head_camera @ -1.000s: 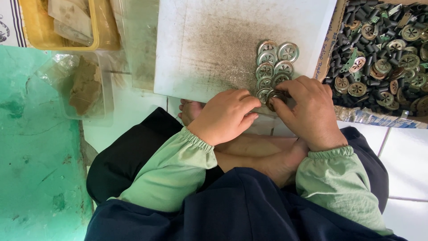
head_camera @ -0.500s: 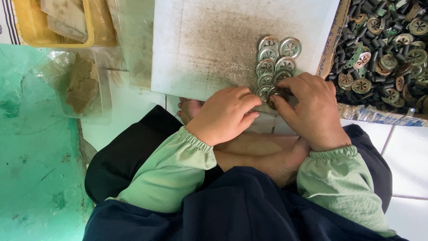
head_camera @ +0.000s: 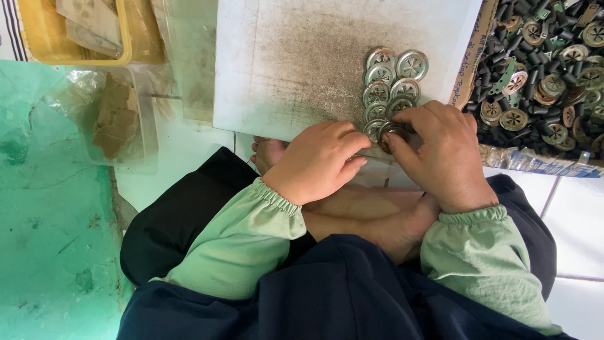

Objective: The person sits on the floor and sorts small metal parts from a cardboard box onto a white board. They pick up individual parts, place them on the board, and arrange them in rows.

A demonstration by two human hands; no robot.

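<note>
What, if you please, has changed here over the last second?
Very little. Both hands, left and right, stay together at the near edge of the white board, fingers pinching one metal disc. The right hand's fingers have shifted slightly around it. The two rows of discs on the board and the box of parts look unchanged. The view moved slightly.

The metal disc [head_camera: 391,131] is mostly hidden between the fingertips of the left hand [head_camera: 318,160] and right hand [head_camera: 440,154]. The cardboard box [head_camera: 470,60] and yellow tray [head_camera: 129,38] are cut by the far edge.
</note>
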